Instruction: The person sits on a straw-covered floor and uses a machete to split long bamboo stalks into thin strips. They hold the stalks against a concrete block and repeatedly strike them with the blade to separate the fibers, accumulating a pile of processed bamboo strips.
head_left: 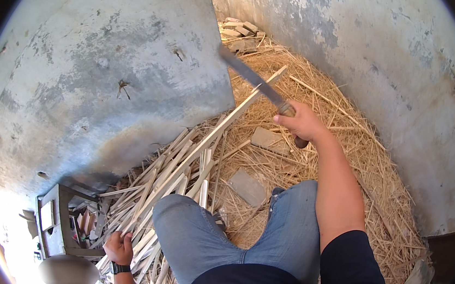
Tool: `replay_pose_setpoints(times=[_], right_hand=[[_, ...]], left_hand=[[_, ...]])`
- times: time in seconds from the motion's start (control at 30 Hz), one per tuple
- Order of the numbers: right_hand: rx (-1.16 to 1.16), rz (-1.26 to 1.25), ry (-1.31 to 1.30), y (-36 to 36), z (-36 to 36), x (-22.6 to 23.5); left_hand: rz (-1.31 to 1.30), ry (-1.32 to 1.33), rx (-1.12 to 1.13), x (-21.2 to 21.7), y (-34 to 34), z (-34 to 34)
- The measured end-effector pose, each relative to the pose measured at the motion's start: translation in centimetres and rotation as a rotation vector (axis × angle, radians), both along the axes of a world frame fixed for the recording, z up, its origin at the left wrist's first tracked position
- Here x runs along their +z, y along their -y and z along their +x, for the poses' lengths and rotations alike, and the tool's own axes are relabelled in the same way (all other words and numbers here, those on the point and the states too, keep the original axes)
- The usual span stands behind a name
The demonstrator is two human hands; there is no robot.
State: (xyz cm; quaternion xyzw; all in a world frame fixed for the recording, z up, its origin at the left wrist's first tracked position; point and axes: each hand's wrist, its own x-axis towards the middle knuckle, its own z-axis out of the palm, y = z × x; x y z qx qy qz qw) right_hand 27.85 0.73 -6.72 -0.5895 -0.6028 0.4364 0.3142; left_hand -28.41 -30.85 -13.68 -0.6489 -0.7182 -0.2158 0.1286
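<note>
Long knife (255, 81): grey flat blade, slightly blurred, dark handle; gripped at the handle, raised off the ground, blade angled up and to the left, tip near the grey wall; blade crosses just over the upper end of the strip. Long pale wooden strip (206, 140): thin, straight, light tan; held at its lower end, slanting up and rightward above a heap of similar strips.

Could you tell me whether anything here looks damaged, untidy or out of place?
The concrete wall is stained, pitted and patchy. Wood shavings litter the floor, and split slats lie in a loose heap beside the left hand. Nothing else stands out.
</note>
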Motion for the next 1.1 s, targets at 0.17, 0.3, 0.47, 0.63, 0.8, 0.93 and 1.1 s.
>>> replay_pose_setpoints(times=[0.17, 0.3, 0.47, 0.63, 0.8, 0.93, 1.1], right_hand=[[-0.203, -0.020, -0.048, -0.7, 1.9, -0.8], [0.116, 0.226, 0.300, 0.4, -2.1, 0.1], [0.128, 0.440, 0.389, 1.2, -3.5, 0.7], [0.077, 0.362, 0.649, 0.4, -4.7, -0.2], [0.057, 0.293, 0.495, -0.9, -3.0, -3.4], [-0.387, 0.128, 0.296, -3.5, 3.3, -6.8], [-0.360, 0.081, 0.026, -1.3, 0.3, -2.7]], left_hand=[[-0.025, 0.025, -0.007, 0.4, -1.3, 0.8], [-0.071, 0.041, 0.012, 1.2, -2.7, 2.4], [-0.052, 0.031, 0.047, 3.7, -3.7, 2.8], [-0.132, 0.033, 0.042, 5.6, -5.5, 5.3], [-0.153, 0.106, 0.025, 7.7, -8.3, 6.5], [-0.166, -0.139, -0.013, 10.2, -8.4, 4.3], [-0.187, -0.368, -0.061, 13.9, -14.7, 7.7]])
